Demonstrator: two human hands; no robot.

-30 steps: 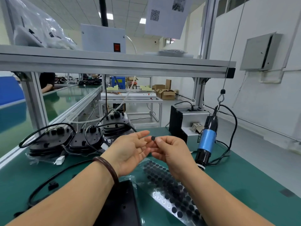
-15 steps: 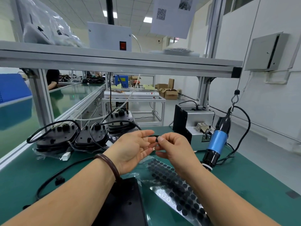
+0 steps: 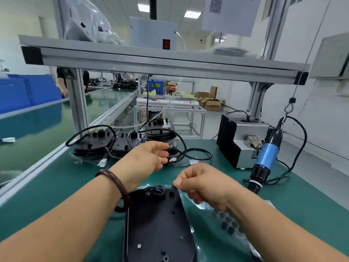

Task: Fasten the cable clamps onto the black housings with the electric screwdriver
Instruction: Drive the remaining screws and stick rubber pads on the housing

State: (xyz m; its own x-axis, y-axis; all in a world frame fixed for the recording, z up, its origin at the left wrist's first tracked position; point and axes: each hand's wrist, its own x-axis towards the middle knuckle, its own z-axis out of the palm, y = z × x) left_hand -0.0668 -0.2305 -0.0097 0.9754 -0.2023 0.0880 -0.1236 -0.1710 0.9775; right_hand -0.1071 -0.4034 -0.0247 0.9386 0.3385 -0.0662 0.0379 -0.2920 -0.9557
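A black housing [image 3: 160, 224] lies flat on the green mat in front of me. My right hand [image 3: 202, 183] pinches a small black pad at the housing's top right corner; the pad itself barely shows. My left hand [image 3: 147, 157] hovers above and beyond the housing with curled fingers, thumb against forefinger; I cannot tell whether it holds anything. The blue electric screwdriver [image 3: 266, 157] hangs from a hook at the right, tip down near the mat, and neither hand touches it.
A sheet of round black pads [image 3: 227, 223] lies under my right forearm. Several more black housings with cables [image 3: 94, 142] sit at the back left. A grey screw feeder [image 3: 243, 148] stands at the back right. An aluminium frame rail [image 3: 151, 59] runs overhead.
My hands have parted. The right hand came down with the pad to the housing's corner, and the left hand stayed up and curled its fingers. The view tilted down.
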